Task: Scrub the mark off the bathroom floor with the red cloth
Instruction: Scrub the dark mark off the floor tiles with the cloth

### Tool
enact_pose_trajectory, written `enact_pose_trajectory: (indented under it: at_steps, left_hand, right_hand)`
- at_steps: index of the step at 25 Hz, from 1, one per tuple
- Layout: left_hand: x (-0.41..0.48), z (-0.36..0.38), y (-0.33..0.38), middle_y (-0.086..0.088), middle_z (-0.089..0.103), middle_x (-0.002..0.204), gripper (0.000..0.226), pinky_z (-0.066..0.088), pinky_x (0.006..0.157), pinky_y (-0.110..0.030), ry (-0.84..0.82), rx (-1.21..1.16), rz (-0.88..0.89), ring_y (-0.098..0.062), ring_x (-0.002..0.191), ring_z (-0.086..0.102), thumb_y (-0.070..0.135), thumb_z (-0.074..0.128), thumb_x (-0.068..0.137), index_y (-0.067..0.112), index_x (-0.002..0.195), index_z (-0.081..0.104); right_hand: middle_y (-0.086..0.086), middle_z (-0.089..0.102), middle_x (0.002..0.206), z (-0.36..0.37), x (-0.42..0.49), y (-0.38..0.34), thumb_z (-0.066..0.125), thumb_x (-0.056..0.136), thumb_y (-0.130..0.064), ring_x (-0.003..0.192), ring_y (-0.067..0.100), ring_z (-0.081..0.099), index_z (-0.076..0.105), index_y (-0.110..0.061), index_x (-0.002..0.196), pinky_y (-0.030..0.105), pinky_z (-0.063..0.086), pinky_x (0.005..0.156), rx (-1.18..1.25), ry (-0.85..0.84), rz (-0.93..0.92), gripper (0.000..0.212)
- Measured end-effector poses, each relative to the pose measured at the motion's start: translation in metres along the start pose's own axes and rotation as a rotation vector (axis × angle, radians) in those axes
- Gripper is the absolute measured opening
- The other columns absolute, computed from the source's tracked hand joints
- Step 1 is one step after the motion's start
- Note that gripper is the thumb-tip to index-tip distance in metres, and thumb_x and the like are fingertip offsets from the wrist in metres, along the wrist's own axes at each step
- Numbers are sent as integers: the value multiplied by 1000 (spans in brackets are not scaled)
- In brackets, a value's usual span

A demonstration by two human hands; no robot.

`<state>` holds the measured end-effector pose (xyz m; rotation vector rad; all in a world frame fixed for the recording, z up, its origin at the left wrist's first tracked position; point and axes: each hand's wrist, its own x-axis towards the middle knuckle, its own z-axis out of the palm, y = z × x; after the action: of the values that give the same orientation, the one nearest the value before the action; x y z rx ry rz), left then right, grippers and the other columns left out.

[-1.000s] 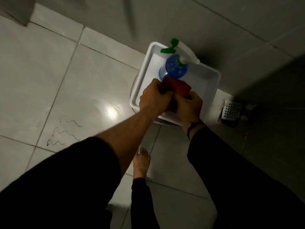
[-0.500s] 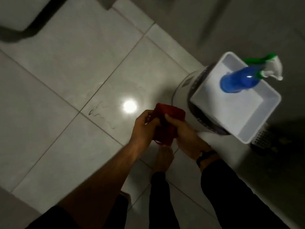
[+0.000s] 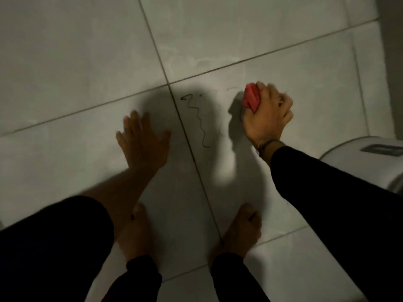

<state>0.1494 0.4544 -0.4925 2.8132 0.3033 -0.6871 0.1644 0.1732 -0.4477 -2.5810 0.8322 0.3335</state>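
Your right hand [image 3: 267, 115] fists the soft red cloth [image 3: 251, 99] beside the squiggly mark [image 3: 197, 120]; left hand [image 3: 142, 140] flat, empty; keep it bunched for firm scrubbing

Most of the red cloth [image 3: 251, 99] is hidden inside the right hand [image 3: 267, 118]. The white container [image 3: 357, 162] runs off the right edge. The left hand [image 3: 144, 142] is motion-blurred.

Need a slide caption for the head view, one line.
Right hand grips the red cloth beside the squiggly mark; left hand spread open.
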Motion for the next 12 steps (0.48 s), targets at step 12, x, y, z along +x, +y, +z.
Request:
enact_pose_trajectory:
  at_steps: [12]
  left_hand:
    - [49, 84, -71, -18, 9, 182, 80, 8, 129, -70, 347, 135, 224, -42, 168, 9, 64, 30, 104, 29, 174, 14]
  right_hand:
    - [18, 25, 178, 155, 30, -74, 63, 80, -39, 165, 45, 19, 29, -19, 169, 70, 19, 131, -171, 61, -583, 97]
